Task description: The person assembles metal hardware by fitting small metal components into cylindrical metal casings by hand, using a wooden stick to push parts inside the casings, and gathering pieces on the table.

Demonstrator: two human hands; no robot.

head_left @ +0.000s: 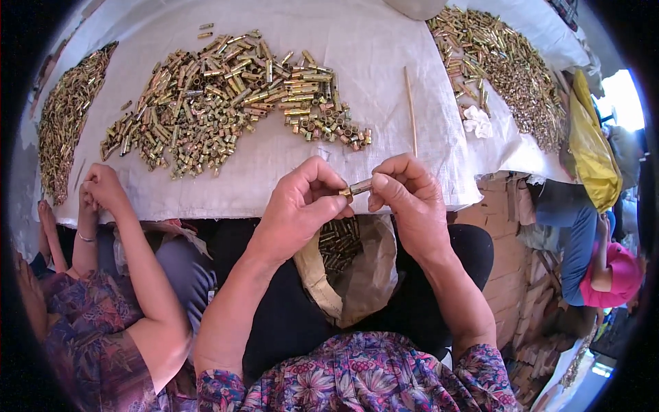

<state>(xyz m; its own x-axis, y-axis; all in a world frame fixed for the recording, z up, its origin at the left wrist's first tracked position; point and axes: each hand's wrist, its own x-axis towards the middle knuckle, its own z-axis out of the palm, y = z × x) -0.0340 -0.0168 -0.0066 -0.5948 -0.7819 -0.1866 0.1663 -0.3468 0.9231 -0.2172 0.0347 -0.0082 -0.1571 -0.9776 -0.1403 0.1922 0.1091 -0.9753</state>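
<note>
A heap of brassy sleeves (72, 123) lines the left edge of the cloth-covered tabletop (230, 196); at its near-left stretch are a co-worker's hands (103, 187). A larger pile of sleeves (199, 103) spreads inward from the far edge, with bare cloth between it and the near edge. Just above that edge, the left hand (302, 202) pinches the brassy end of a metal fitting (357, 187), perhaps two joined pieces, and the right hand (410, 196) pinches its silvery end. Below, an open sack (317, 278) holds more sleeves. A thin stick (410, 110) lies toward the right edge, bare cloth on both sides. Farther right come crumpled white tissue (477, 122), another heap (511, 79) and a yellow sack (592, 147).
</note>
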